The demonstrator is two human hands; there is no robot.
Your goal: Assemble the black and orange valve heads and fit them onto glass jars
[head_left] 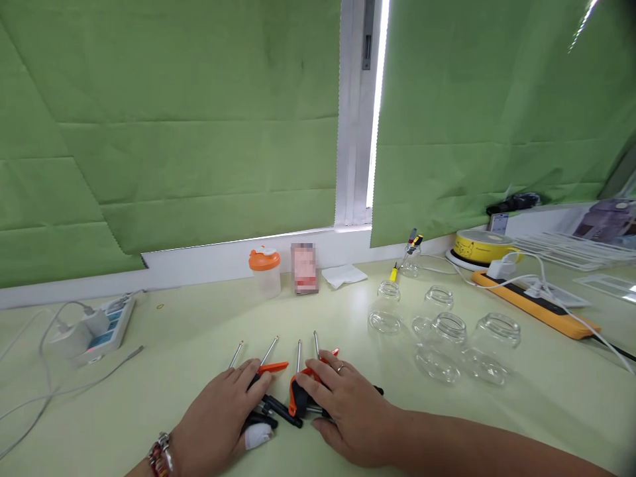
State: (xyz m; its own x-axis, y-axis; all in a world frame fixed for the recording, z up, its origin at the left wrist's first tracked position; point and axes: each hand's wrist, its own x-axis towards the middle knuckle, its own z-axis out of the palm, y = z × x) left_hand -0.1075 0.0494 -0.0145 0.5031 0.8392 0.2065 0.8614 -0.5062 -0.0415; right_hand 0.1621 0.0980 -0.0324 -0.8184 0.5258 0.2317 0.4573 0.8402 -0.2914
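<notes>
Several tools with metal shafts, black parts and orange parts lie side by side on the table near its front. My left hand [223, 407] rests on the left ones, beside an orange piece [273, 367]; its thumb has a white wrap and its fingers are partly bent over the tools. Over the right ones lies my right hand [348, 407], with a ring on one finger, touching an orange and black tool [298, 397]. Black handles [282, 409] show between the hands. The undersides of both hands are hidden.
Several clear glass jars [440, 348] stand to the right. Farther back are an orange-lidded cup [265, 271], a pink box [304, 268], a tissue [344, 275] and a yellow container [481, 246]. Power strips with cables lie left [112, 331] and right [541, 306].
</notes>
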